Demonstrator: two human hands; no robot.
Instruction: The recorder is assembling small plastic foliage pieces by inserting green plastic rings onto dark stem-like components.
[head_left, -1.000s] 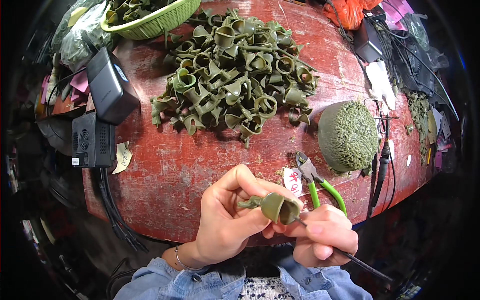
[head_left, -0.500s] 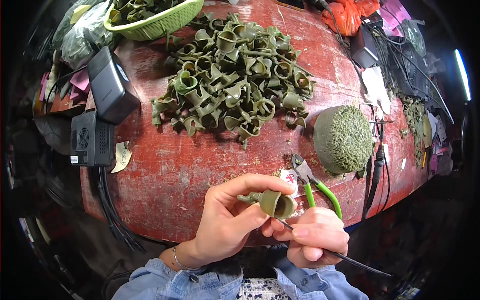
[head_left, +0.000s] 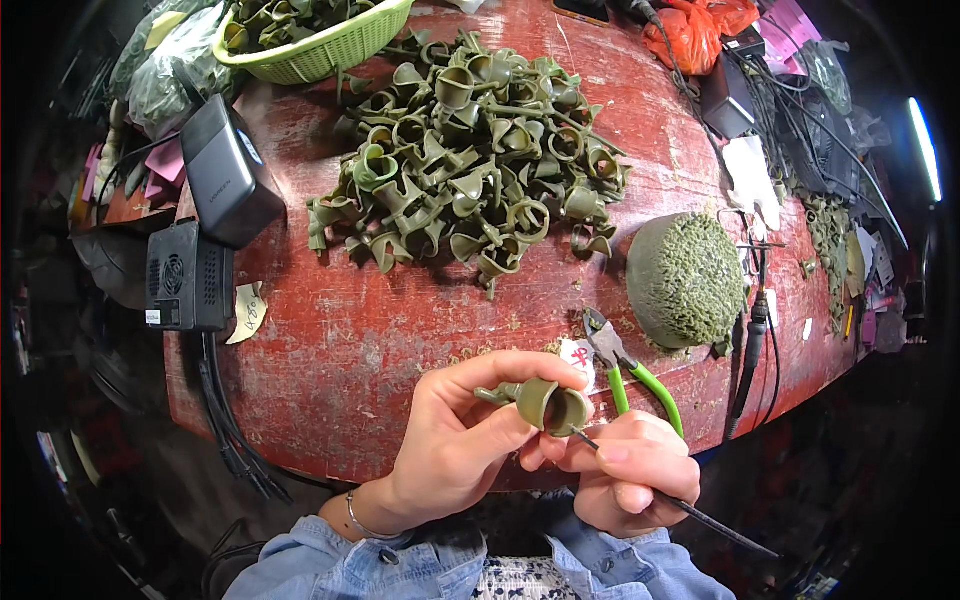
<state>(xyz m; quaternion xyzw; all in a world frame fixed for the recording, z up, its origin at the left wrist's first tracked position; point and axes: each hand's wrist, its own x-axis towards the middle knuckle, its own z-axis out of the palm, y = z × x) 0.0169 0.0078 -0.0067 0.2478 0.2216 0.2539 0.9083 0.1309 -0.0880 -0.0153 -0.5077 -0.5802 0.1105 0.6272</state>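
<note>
My left hand (head_left: 455,440) pinches an olive-green cup-shaped piece (head_left: 540,402) between thumb and fingers, its round opening turned toward the right and a short stem sticking out on the left. My right hand (head_left: 640,470) is closed around a thin dark rod-like tool (head_left: 715,524), which looks like a needle file. Its narrow tip meets the lower rim of the cup's opening. Just beyond my right hand lie diagonal cutters (head_left: 618,360) with green handles. A small paper scrap (head_left: 578,354) with red marks lies beside them.
A heap of similar olive-green pieces (head_left: 470,160) covers the table's (head_left: 330,370) middle back. Behind it stands a green basket (head_left: 320,55) of more pieces. A round block (head_left: 685,280) with a crumbly green face sits right. Dark box-shaped devices (head_left: 190,275) and cables stand left.
The tool's tip has shifted slightly to the right along the cup's rim, with my right hand moving a little. My left hand keeps its hold on the piece.
</note>
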